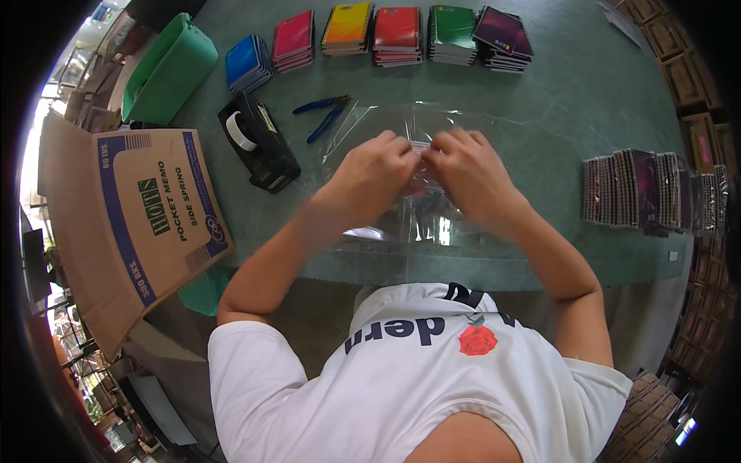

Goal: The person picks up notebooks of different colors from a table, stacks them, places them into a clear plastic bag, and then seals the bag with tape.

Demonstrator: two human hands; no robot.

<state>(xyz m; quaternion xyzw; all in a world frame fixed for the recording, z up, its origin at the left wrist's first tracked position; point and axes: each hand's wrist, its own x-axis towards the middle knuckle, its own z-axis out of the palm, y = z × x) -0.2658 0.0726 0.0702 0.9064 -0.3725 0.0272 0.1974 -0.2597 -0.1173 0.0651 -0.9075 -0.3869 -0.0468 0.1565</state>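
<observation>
Your left hand [378,166] and right hand [463,166] meet fingertip to fingertip at the table's middle, both pinching the top of a clear plastic wrap [417,220] with something inside, not clear what. That bundle looks half-wrapped. At 3 o'clock, a row of wrapped packs [648,189] looks finished. At 10 o'clock sit a tape dispenser [258,139] and pliers [324,112]. At 12 o'clock, stacks of notebooks [397,35] remain unwrapped.

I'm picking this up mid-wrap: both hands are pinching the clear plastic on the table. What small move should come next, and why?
Probably reach the left hand to the tape dispenser. Both hands, the right hand too, pinch the clear plastic wrap together at one spot, and nothing visibly fastens it yet.
</observation>
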